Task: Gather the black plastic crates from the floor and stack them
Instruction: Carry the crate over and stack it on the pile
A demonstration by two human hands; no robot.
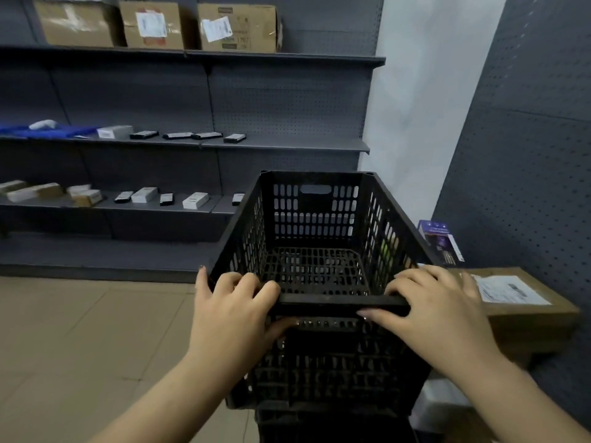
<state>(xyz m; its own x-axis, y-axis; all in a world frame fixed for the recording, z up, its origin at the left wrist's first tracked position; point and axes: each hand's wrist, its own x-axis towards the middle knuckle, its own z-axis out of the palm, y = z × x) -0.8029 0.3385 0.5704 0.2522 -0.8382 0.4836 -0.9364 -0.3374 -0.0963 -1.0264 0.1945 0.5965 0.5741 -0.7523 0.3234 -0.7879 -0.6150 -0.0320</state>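
A black plastic crate (315,219) with slotted walls is in front of me, open side up and with nothing inside. My left hand (230,310) grips its near rim at the left corner, fingers curled over the edge and thumb under it. My right hand (428,310) grips the same rim at the right corner. Below it a second black crate (332,420) shows, dark and partly hidden. The top crate appears to sit on it, though where they meet is hidden.
Grey metal shelving (204,145) runs along the back wall with small boxes on it and cardboard cartons (236,27) on top. A brown cardboard box (518,302) lies at the right beside a grey pegboard wall (527,155). Beige tiled floor (80,346) spreads to the left.
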